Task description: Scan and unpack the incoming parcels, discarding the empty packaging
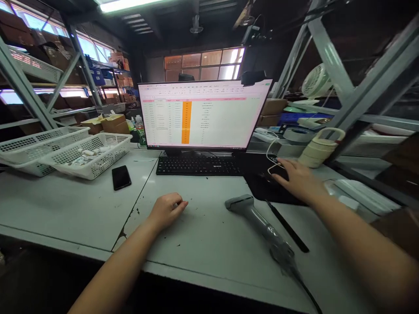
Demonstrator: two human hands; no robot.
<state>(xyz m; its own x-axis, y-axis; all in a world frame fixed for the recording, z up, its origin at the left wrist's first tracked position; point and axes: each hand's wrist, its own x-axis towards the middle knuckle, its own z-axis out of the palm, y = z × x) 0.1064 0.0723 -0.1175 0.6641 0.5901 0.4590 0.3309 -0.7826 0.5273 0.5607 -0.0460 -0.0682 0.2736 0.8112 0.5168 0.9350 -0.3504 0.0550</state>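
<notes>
The right hand (296, 179) lay over a dark mouse (277, 173). I caught only its front edge, and the grip underneath was hidden from me. The left hand (166, 209) had its fingers curled under, palm out of sight. Rows on the monitor (204, 115) were too small for me to read. Bits in the near basket (104, 161): couldn't make them out. The far basket (19, 148) ran off the left edge. The scanner (258, 220) blurred toward its handle, and its cable (310, 293) left by the bottom edge.
</notes>
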